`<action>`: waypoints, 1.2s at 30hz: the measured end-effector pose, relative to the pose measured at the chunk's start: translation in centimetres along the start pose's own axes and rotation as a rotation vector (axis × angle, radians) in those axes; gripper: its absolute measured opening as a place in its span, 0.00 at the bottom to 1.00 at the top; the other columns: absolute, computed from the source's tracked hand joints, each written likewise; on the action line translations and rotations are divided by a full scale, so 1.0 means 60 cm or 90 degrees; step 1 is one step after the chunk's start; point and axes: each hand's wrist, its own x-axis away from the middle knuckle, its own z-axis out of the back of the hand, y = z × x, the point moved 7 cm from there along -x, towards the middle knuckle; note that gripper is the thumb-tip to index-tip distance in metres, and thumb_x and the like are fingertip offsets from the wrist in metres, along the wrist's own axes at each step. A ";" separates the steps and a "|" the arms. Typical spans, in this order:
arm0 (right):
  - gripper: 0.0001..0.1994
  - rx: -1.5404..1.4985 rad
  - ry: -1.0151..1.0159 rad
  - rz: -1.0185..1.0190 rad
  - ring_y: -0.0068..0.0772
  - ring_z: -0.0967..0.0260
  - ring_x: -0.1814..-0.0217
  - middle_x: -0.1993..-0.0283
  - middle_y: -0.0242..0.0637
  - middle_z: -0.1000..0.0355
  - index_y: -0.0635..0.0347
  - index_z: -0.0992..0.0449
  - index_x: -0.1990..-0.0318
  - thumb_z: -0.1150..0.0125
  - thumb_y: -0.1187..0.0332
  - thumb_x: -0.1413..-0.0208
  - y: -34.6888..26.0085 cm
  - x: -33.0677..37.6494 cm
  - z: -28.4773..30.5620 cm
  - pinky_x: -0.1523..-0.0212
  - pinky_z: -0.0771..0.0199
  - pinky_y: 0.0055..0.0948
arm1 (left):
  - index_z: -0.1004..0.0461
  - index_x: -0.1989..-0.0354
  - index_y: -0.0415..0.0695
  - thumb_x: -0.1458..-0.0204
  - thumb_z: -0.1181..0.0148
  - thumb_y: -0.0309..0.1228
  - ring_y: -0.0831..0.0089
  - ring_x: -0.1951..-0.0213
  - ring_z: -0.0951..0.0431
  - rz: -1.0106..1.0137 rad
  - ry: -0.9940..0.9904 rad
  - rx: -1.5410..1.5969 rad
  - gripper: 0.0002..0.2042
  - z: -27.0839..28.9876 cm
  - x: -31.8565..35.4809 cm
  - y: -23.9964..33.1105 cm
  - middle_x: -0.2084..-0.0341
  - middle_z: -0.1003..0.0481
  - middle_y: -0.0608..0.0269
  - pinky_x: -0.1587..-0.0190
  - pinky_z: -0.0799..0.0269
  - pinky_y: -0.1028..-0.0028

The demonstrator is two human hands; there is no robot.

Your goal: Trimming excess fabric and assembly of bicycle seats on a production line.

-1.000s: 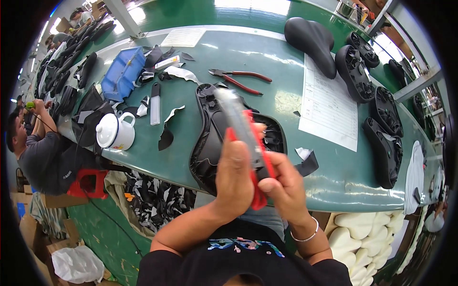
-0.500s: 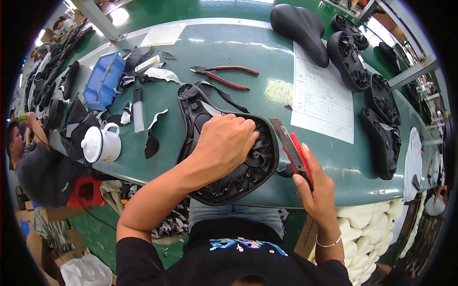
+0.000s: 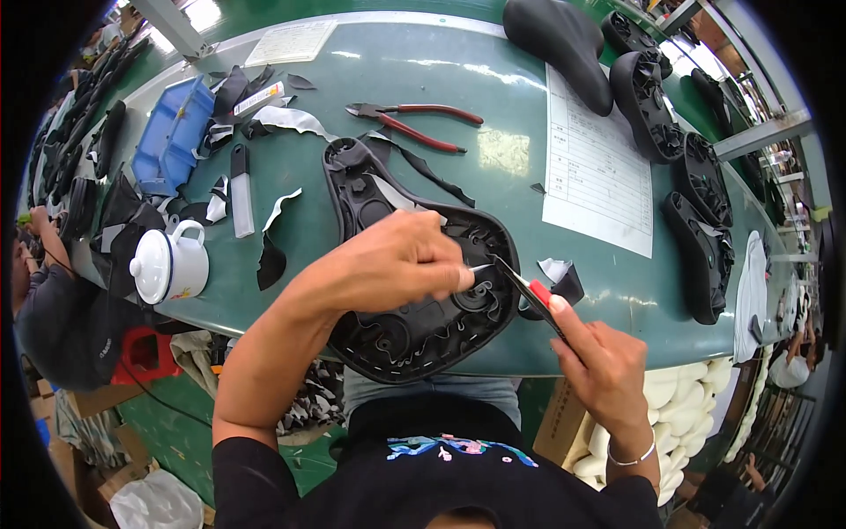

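Observation:
A black bicycle saddle [image 3: 423,348] lies upside down at the table's near edge, its ribbed underside and stapled cover edge facing up. Over its middle, my left hand [image 3: 401,263] is closed, thumb and fingers pinching a small whitish strip end [image 3: 480,267]. My right hand [image 3: 606,366] grips a red and black utility knife [image 3: 539,293], index finger laid along its top. The blade tip is at the saddle's right inner rim, close to the pinched strip. Whether blade and strip touch I cannot tell. A black-and-white trimming [image 3: 564,279] lies just right of the saddle.
Red-handled cutters [image 3: 419,119] lie beyond the saddle. At left are a blue bin [image 3: 172,137], a white enamel mug [image 3: 172,264], a blade case [image 3: 241,198] and scraps. A printed sheet [image 3: 595,167] and several saddles [image 3: 696,256] occupy the right. Another person [image 3: 66,317] sits far left.
My right hand has brought the knife left and tilted its blade down to the saddle's rim. The left hand has turned slightly, and a whitish strip end now shows in its pinch.

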 end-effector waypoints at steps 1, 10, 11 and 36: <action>0.27 0.001 0.000 0.000 0.29 0.43 0.85 0.84 0.30 0.44 0.48 0.28 0.44 0.33 0.72 0.56 0.004 0.001 -0.001 0.82 0.43 0.29 | 0.30 0.85 0.41 0.48 0.44 0.38 0.74 0.74 0.40 -0.066 -0.038 -0.095 0.17 -0.008 -0.001 0.004 0.88 0.36 0.69 0.68 0.42 0.74; 0.25 0.029 0.042 0.060 0.30 0.45 0.87 0.85 0.31 0.44 0.51 0.26 0.47 0.35 0.74 0.57 -0.007 -0.015 -0.006 0.85 0.45 0.30 | 0.27 0.85 0.42 0.49 0.45 0.34 0.81 0.77 0.39 0.091 -0.020 0.134 0.14 0.000 0.006 0.001 0.87 0.34 0.71 0.74 0.44 0.79; 0.25 0.051 0.044 0.031 0.30 0.45 0.87 0.85 0.31 0.44 0.51 0.26 0.46 0.36 0.74 0.57 -0.013 0.003 -0.009 0.85 0.46 0.30 | 0.28 0.86 0.42 0.49 0.46 0.32 0.83 0.78 0.40 0.100 0.054 0.242 0.14 0.016 0.003 -0.005 0.87 0.35 0.70 0.74 0.44 0.79; 0.25 0.153 0.085 -0.121 0.42 0.33 0.85 0.82 0.37 0.34 0.50 0.35 0.41 0.44 0.70 0.50 -0.007 -0.079 -0.054 0.86 0.39 0.38 | 0.30 0.77 0.41 0.59 0.40 0.29 0.61 0.75 0.35 -0.347 0.344 -0.690 0.07 0.067 -0.046 0.060 0.77 0.31 0.60 0.65 0.36 0.66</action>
